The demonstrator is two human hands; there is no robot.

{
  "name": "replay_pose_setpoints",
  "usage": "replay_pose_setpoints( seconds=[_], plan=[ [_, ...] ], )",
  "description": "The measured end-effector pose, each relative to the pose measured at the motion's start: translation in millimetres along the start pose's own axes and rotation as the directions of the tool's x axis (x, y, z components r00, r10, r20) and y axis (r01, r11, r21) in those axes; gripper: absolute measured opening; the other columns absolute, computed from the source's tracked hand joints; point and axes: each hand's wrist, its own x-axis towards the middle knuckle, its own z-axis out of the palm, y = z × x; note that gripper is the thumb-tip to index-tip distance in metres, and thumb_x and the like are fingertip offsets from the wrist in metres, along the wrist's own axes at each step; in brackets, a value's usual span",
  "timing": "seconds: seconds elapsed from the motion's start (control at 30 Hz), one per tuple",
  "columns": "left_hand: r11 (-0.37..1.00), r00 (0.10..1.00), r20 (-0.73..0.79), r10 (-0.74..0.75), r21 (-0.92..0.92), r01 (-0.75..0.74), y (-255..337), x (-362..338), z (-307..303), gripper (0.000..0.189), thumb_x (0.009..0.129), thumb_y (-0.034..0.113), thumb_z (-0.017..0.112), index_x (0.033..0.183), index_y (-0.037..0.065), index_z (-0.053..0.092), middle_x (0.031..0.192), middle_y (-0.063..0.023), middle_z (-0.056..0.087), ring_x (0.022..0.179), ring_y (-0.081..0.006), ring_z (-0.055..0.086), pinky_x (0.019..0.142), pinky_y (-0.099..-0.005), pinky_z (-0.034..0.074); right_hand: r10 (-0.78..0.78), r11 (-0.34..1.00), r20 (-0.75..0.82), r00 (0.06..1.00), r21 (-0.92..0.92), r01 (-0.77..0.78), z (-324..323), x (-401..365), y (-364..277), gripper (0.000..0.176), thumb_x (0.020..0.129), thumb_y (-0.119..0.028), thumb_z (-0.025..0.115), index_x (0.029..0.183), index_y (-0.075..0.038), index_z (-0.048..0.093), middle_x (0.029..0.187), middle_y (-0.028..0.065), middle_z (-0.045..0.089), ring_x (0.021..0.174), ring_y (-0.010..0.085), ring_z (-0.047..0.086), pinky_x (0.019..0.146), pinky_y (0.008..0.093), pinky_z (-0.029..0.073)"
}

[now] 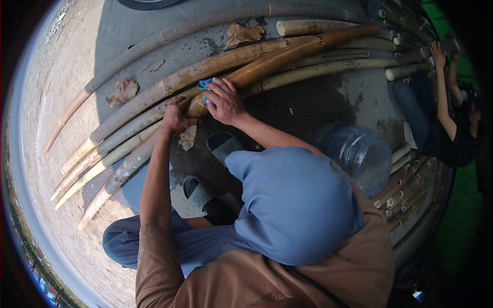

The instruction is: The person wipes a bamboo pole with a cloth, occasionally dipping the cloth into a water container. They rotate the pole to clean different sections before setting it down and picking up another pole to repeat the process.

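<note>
The left hand (pixel 177 117) is closed around a brown bamboo pole (pixel 275 60) lying slantwise over the other poles (pixel 206 65) on the ground. Just beside it, the right hand (pixel 224 101) is curled over the same pole, holding a blue cloth (pixel 204 85) against it. A dry leaf (pixel 244 35) lies on the far side; a clear plastic jug (pixel 359 156) stands near the right knee. At far right, another person's hand (pixel 438 55) touches a pole.

Leaves (pixel 244 35) between poles (pixel 210 66), jug (pixel 359 159) at right
</note>
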Motion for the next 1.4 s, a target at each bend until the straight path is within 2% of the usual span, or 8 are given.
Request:
replay_pose_setpoints(
  seconds=[0.2, 0.37, 0.53, 0.7, 0.9, 1.1, 1.2, 1.4],
  plan=[
    [0.875, 0.957, 0.213, -0.196, -0.403, 0.268, -26, -9, -7, 0.086, 0.069, 0.043, 0.095, 0.137, -0.002, 0.068, 0.135, -0.0249, 0.068, 0.132, -0.04, 0.061, 0.114, -0.0457, 0.048, 0.011, 0.983, -0.09, 0.996, -0.182, -0.028, -72, 29, 129, 0.025, 0.088, -0.023, 0.066, 0.108, -0.01, 0.075, 0.115, 0.0145, 0.071, 0.121, 0.0368, 0.063, 0.112, 0.0521, 0.045],
    [0.981, 0.997, 0.052, -0.056, -0.183, 0.065, -35, -8, -5, 0.081, 0.073, 0.045, 0.09, 0.134, -0.004, 0.07, 0.133, -0.0292, 0.063, 0.122, -0.0439, 0.065, 0.107, -0.0469, 0.052, 0.201, 0.883, -0.209, 0.957, -0.385, -0.269, -144, 37, 287, 0.023, 0.093, -0.021, 0.064, 0.11, -0.011, 0.076, 0.128, 0.0161, 0.07, 0.129, 0.0394, 0.06, 0.114, 0.0548, 0.044],
    [0.989, 1.0, -0.005, -0.006, -0.15, 0.006, -42, 4, -6, 0.074, 0.075, 0.046, 0.084, 0.127, -0.005, 0.072, 0.118, -0.0293, 0.069, 0.112, -0.0445, 0.069, 0.097, -0.0504, 0.054, 0.073, 0.937, -0.227, 0.971, -0.319, -0.145, -52, 37, 144, 0.021, 0.087, -0.019, 0.066, 0.101, -0.007, 0.074, 0.12, 0.0158, 0.07, 0.126, 0.0395, 0.061, 0.118, 0.057, 0.038],
    [0.982, 0.995, -0.08, 0.06, -0.172, -0.073, -47, 3, -1, 0.07, 0.075, 0.045, 0.084, 0.124, -0.004, 0.073, 0.114, -0.0272, 0.072, 0.104, -0.0437, 0.072, 0.091, -0.049, 0.057, -0.062, 0.997, 0.104, 0.993, 0.049, 0.057, 16, 7, -24, 0.032, 0.09, -0.023, 0.067, 0.12, -0.011, 0.073, 0.134, 0.0153, 0.067, 0.137, 0.038, 0.056, 0.122, 0.0549, 0.035],
    [0.994, 1.0, -0.03, 0.004, -0.108, -0.007, -38, 3, -11, 0.067, 0.078, 0.049, 0.084, 0.119, -0.004, 0.074, 0.104, -0.0265, 0.073, 0.096, -0.0433, 0.073, 0.085, -0.0471, 0.058, 0.056, 0.967, -0.066, 0.996, -0.245, -0.071, -74, 46, 157, 0.029, 0.092, -0.026, 0.063, 0.113, -0.01, 0.075, 0.117, 0.015, 0.071, 0.122, 0.0383, 0.063, 0.115, 0.0556, 0.042],
    [0.997, 0.999, -0.04, -0.007, -0.074, 0.004, -34, 2, -12, 0.065, 0.077, 0.049, 0.08, 0.117, -0.003, 0.075, 0.108, -0.0275, 0.072, 0.1, -0.0465, 0.071, 0.087, -0.0492, 0.057, 0.381, 0.72, -0.136, 0.914, -0.576, -0.386, -136, 63, 315, 0.034, 0.099, -0.03, 0.057, 0.125, -0.016, 0.074, 0.139, 0.0115, 0.067, 0.144, 0.0348, 0.05, 0.126, 0.059, 0.03],
    [0.999, 0.998, -0.063, 0.016, -0.032, -0.018, -43, 3, -4, 0.064, 0.077, 0.049, 0.078, 0.115, -0.003, 0.075, 0.107, -0.0272, 0.07, 0.099, -0.0477, 0.069, 0.087, -0.05, 0.057, 0.304, 0.749, -0.271, 0.913, -0.524, -0.405, -84, 59, 233, 0.028, 0.093, -0.027, 0.061, 0.112, -0.011, 0.076, 0.127, 0.014, 0.068, 0.137, 0.0384, 0.053, 0.124, 0.0606, 0.031],
    [0.997, 0.993, -0.099, 0.057, -0.04, -0.061, -39, -2, -3, 0.063, 0.077, 0.048, 0.079, 0.113, -0.003, 0.074, 0.099, -0.0247, 0.069, 0.095, -0.0455, 0.069, 0.083, -0.0498, 0.056, 0.01, 1.0, 0.018, 1.0, 0.029, -0.011, 25, 18, -11, 0.032, 0.086, -0.026, 0.068, 0.113, -0.009, 0.072, 0.123, 0.0157, 0.069, 0.128, 0.0381, 0.059, 0.119, 0.0577, 0.037]
  ],
)
